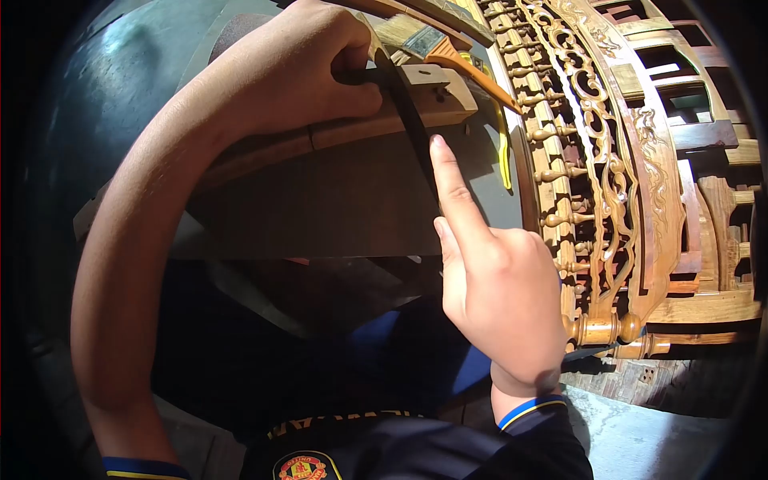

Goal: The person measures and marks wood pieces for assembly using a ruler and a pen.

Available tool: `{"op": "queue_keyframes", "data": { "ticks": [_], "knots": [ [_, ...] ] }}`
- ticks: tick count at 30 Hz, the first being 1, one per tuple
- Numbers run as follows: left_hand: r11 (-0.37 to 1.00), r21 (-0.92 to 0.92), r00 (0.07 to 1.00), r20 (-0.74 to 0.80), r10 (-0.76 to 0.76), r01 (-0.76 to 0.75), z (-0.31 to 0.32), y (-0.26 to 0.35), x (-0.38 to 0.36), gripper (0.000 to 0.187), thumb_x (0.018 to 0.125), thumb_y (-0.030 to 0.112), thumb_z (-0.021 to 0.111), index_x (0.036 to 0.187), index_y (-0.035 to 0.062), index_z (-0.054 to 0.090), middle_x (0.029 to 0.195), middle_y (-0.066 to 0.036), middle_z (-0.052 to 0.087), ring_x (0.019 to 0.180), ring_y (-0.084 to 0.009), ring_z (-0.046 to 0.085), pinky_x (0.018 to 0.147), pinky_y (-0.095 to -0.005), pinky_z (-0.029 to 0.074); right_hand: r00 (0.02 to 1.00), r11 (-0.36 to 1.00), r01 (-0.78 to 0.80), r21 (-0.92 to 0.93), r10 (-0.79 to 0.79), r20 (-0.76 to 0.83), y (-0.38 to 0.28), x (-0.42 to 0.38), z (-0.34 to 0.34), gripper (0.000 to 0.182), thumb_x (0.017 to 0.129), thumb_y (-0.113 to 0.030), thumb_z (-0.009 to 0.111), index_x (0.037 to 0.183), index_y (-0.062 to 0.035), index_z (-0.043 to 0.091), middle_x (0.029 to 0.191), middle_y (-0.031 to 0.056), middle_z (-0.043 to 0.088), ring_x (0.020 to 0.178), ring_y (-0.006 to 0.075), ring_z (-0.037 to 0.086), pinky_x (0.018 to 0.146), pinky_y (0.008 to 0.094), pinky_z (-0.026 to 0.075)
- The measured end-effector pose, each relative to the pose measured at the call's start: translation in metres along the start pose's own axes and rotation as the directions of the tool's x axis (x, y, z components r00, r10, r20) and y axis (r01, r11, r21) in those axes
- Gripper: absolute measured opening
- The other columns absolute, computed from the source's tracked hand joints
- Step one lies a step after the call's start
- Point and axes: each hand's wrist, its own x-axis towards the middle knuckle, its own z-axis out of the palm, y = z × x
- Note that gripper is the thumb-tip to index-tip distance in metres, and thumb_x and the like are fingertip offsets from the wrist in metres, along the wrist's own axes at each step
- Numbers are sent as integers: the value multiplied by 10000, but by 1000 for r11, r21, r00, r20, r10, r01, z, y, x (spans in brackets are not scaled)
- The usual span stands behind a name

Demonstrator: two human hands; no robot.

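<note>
The left hand (320, 84) curls closed on a dark piece (364, 75) at the smooth, pale-brown wooden block (452, 100). Nearer than the block, the right hand (504, 280) points, its hold unclear. A narrow black strip (410, 116) slants across the block

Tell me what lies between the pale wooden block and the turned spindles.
In the head view, the brush's orange handle, a yellow strip and a brown wooden edge lie between the pale wooden block and the turned spindles.
</note>
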Motion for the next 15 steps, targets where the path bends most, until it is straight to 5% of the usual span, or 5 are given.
{"op": "queue_keyframes", "data": {
  "ticks": [3, 7, 10, 15],
  "knots": [
    [981, -51, 978, 107, -179, 185, -6, 14, 2, 253, 771, 183, 796, 884, -25, 708, 829, -176, 712, 772, -299, 695, 732, -424, 548, 996, 999, 22, 36, -19, -87, 7, 19, 17, 638, 1017, -102, 615, 1629, -112, 439, 560, 173, 586, 524, 390, 626, 556, 515, 477],
    [989, -40, 987, 80, -137, 141, -3, 10, 1, 256, 777, 182, 796, 868, -24, 673, 798, -160, 690, 735, -282, 666, 703, -418, 532, 994, 998, -40, -42, 44, 100, -1, -18, -27, 679, 982, -83, 657, 1629, -178, 472, 539, 151, 568, 497, 365, 614, 549, 504, 463],
    [998, -11, 998, 39, -57, 57, -1, 7, -1, 251, 776, 171, 799, 865, -19, 660, 787, -138, 673, 712, -265, 643, 687, -408, 521, 997, 998, -52, -24, 53, 60, -2, -17, -25, 661, 974, -76, 660, 1608, -183, 506, 532, 164, 553, 504, 376, 608, 560, 510, 462],
    [978, -98, 974, 148, -171, 187, -4, 13, 3, 220, 778, 141, 798, 865, -6, 659, 792, -102, 654, 727, -197, 612, 687, -388, 503, 1000, 999, -1, 39, 2, -11, 8, 7, -8, 641, 973, -80, 662, 1594, -156, 520, 536, 177, 544, 512, 375, 605, 555, 505, 452]
  ]
}}
